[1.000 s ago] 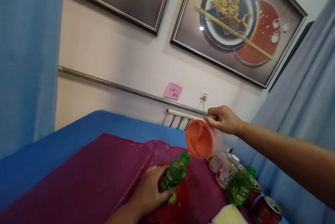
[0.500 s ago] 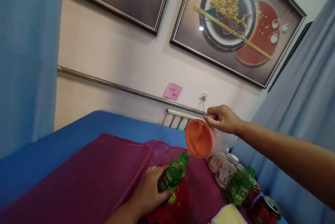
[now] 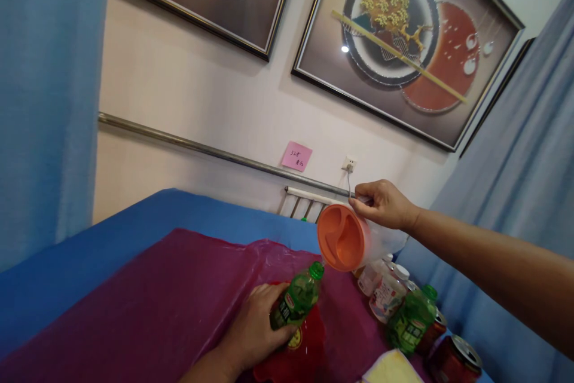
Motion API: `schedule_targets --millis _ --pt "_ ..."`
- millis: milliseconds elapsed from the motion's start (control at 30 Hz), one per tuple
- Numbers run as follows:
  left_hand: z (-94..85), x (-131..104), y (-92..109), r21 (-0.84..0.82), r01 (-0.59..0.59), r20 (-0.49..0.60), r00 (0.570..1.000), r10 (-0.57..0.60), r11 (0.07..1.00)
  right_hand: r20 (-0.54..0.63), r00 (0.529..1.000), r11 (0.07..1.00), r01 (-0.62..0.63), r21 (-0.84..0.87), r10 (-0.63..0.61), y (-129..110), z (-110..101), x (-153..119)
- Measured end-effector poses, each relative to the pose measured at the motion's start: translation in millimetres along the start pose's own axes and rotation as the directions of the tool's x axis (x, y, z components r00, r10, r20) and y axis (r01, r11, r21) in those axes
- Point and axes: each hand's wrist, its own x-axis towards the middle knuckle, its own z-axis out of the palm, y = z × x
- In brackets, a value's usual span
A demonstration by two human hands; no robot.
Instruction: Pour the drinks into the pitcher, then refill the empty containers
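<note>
My left hand (image 3: 253,323) is wrapped round a green plastic bottle (image 3: 301,293), uncapped and tilted a little to the right, above a red item (image 3: 309,350) on the purple sheet (image 3: 147,299). My right hand (image 3: 383,204) grips the handle of a clear pitcher (image 3: 381,241) with an orange lid (image 3: 341,236). The pitcher is tipped to the left, its lid's lower edge just above the bottle's mouth. A thin clear stream seems to run between lid and mouth. The liquid level in the bottle cannot be made out.
To the right stand plastic jars (image 3: 389,293), a second green bottle (image 3: 412,318) and red cans (image 3: 455,359). A yellow cloth (image 3: 392,368) lies at the bottom edge. Behind are a metal rail (image 3: 201,147), a wall socket (image 3: 348,163) and blue curtains (image 3: 506,192).
</note>
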Motion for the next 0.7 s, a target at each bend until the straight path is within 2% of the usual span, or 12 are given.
schedule_targets --millis 700 --pt "0.7 -0.4 -0.8 0.004 0.004 0.011 1.0 -0.004 1.0 0.0 1.0 1.0 0.02 -0.013 -0.02 -2.2 -0.4 -1.0"
